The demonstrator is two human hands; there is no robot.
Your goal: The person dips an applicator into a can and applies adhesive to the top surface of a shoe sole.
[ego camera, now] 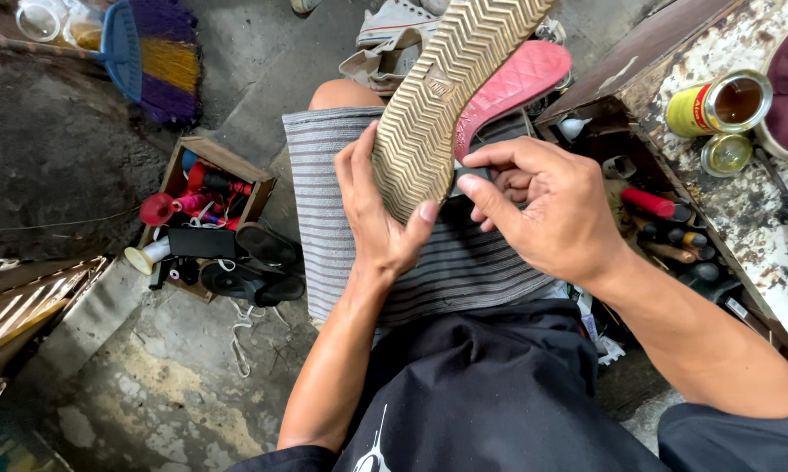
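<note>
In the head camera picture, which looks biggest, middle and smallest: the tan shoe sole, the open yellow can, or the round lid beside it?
1. Tan shoe sole, by far the largest, though it is held nearest the camera.
2. Open yellow can.
3. Round lid, smallest, only a little smaller than the can.

Sole above lap, crate left.

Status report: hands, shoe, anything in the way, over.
Left hand grips tan shoe, sole up. Right hand pinches at its heel end. Pink sole lies right behind it; nothing blocking.
</note>
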